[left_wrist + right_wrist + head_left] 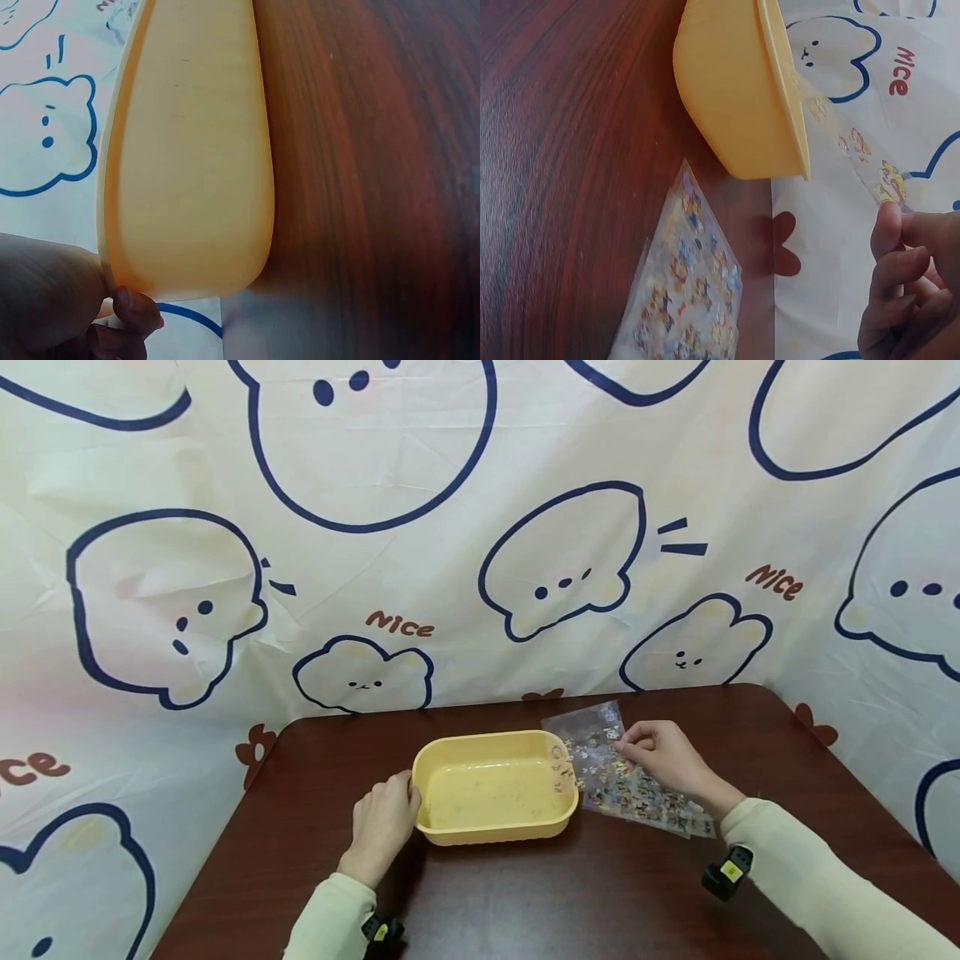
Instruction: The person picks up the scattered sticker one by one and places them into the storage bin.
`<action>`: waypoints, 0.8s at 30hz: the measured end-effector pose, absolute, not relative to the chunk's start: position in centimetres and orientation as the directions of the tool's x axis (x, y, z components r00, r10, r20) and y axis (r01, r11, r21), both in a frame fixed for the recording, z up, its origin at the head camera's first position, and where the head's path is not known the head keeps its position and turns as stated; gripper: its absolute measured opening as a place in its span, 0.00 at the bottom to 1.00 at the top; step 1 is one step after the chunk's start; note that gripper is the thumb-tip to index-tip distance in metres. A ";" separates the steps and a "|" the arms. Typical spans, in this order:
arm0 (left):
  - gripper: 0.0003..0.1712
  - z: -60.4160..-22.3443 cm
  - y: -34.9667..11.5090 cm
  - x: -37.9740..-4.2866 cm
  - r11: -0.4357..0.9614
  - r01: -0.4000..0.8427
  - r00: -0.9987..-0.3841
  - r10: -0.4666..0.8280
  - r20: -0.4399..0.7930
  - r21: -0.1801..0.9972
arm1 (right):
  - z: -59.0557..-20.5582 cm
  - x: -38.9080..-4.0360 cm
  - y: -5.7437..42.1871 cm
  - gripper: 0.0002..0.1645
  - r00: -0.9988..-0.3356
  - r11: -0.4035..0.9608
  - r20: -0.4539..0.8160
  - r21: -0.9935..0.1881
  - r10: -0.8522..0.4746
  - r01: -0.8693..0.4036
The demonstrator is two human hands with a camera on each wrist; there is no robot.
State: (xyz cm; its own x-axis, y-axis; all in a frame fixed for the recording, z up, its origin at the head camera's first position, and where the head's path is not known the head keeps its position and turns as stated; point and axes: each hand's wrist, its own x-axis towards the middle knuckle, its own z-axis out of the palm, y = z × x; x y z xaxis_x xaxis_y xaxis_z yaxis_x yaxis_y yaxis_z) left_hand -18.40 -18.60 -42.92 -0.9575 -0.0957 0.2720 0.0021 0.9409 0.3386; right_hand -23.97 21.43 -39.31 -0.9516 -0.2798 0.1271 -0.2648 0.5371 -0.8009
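My left hand (pixel 381 821) grips the left end of a yellow plastic tub (pixel 480 785), thumb and fingers at its rim. The left wrist view shows the tub's long side wall (pixel 195 172) with those fingers at its lower corner. Thumb and index finger of my right hand (pixel 669 758) pinch a clear sticker sheet (pixel 861 150) printed with small cartoon figures. It stretches from the fingertips toward the tub and overlaps the right rim in the head view. Beneath that hand, more clear printed sheets (pixel 645 797) lie on the table.
The tub stands on a dark brown wooden table (pixel 525 902). Behind it and along both sides hangs a pale cloth (pixel 420 577) with blue bear outlines. Both wrists wear a small black camera; one sits on the right sleeve (pixel 795 852).
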 end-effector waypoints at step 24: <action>0.08 -42.9 -18.6 -18.3 0.942 0.005 -0.957 -0.092 0.275 0.335 | -40.1 -24.4 16.9 0.10 -0.943 0.509 0.082 -0.825 -0.324 -0.247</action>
